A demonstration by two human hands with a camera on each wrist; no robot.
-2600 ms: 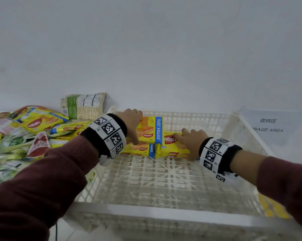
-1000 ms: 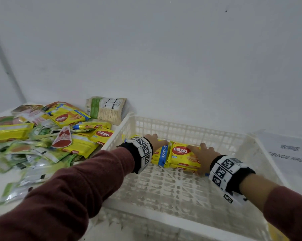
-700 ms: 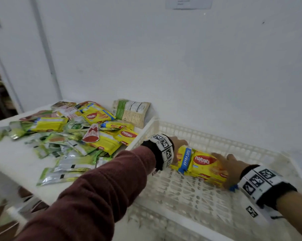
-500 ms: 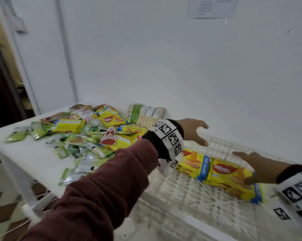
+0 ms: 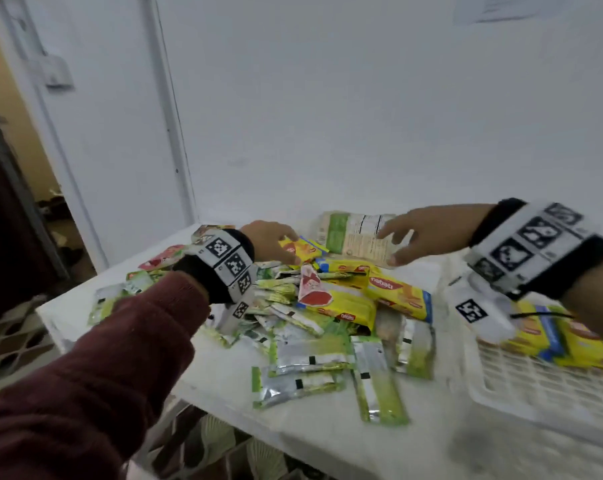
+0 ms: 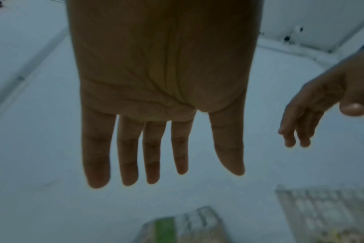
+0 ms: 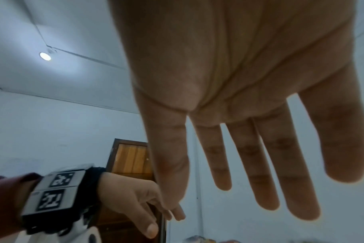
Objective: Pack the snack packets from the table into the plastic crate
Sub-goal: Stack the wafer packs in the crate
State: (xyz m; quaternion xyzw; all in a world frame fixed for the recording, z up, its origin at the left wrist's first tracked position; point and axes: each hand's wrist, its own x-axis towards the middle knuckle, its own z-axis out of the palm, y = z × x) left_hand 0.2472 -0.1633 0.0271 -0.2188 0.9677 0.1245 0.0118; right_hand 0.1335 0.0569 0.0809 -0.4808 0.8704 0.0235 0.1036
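Room: white walls meet at a corner behind a white table [image 5: 224, 372]; a door frame stands at the far left.
Near edge of table: green and silver sachets [image 5: 303, 355] lie scattered flat, some overlapping.
Right end of table: white plastic crate [image 5: 535, 386] sits just beside the heap, with yellow wafer packets [image 5: 563, 336] lying on its slatted floor against the far side.
Middle of table: yellow Nabati packets [image 5: 397, 294] and a red and white sachet [image 5: 312, 289] lie piled on the green ones.
Left hand [image 5: 269, 242]: over the far part of the heap, fingers straight and slightly spread in the left wrist view, holding nothing; whether the fingertips touch the small yellow packet [image 5: 302, 247] below them cannot be told.
Right hand [image 5: 428, 233]: reaching across from above the crate, palm down, fingers extended and apart, empty, in front of the pale pouch.
Far edge of table: pale pouch with a green band [image 5: 352, 237] leans against the wall.
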